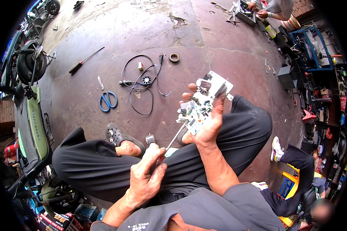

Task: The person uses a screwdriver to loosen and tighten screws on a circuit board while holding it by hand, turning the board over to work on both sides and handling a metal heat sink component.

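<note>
My right hand [209,126] is closed round a white circuit board [198,111], holding it up over my right leg. Capacitors, small coloured parts and a metal plate crowd its face. In my left hand [145,175] is a slim screwdriver-like tool [176,135]; the fist hides its handle. The thin metal shaft slants up to the right, its tip at the board's lower left edge. Whether it touches a part I cannot tell. A small grey metal piece [150,139] shows beside the left fingertips, its kind unclear.
On the floor ahead lie blue-handled scissors [108,101], a screwdriver [85,61], a looped black cable [152,101], a small fan [147,80] and a tape roll [174,57]. Scooters [32,63] line the left. Another person's hands [262,14] work far right; someone sits [293,188] lower right.
</note>
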### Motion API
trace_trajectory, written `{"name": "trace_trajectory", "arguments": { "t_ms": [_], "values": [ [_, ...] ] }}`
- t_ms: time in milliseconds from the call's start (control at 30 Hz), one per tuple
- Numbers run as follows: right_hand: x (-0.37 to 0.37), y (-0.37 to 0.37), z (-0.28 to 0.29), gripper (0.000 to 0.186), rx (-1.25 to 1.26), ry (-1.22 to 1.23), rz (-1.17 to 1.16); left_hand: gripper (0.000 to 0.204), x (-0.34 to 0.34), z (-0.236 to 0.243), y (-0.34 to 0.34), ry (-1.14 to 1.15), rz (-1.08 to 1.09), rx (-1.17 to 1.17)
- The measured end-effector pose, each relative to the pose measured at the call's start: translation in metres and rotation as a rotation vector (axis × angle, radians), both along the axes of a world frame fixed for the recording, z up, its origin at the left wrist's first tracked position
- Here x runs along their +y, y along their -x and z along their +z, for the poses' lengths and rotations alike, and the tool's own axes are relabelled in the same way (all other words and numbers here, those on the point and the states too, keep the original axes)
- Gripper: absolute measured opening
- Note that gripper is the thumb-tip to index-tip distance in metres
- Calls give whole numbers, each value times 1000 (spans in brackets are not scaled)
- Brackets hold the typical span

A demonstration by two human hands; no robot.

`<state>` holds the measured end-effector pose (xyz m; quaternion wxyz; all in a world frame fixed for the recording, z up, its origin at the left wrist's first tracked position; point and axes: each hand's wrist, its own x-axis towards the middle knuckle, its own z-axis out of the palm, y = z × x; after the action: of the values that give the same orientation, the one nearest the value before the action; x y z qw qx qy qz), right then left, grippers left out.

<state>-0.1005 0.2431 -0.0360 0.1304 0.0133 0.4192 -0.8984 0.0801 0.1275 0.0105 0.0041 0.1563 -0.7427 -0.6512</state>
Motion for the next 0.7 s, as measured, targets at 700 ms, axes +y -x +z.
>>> {"name": "trace_trajectory", "arguments": {
  "t_ms": [700],
  "values": [
    [2,7,-1,49,-257,37,12,34,-30,0,-8,-225,185,-12]
  ]
}}
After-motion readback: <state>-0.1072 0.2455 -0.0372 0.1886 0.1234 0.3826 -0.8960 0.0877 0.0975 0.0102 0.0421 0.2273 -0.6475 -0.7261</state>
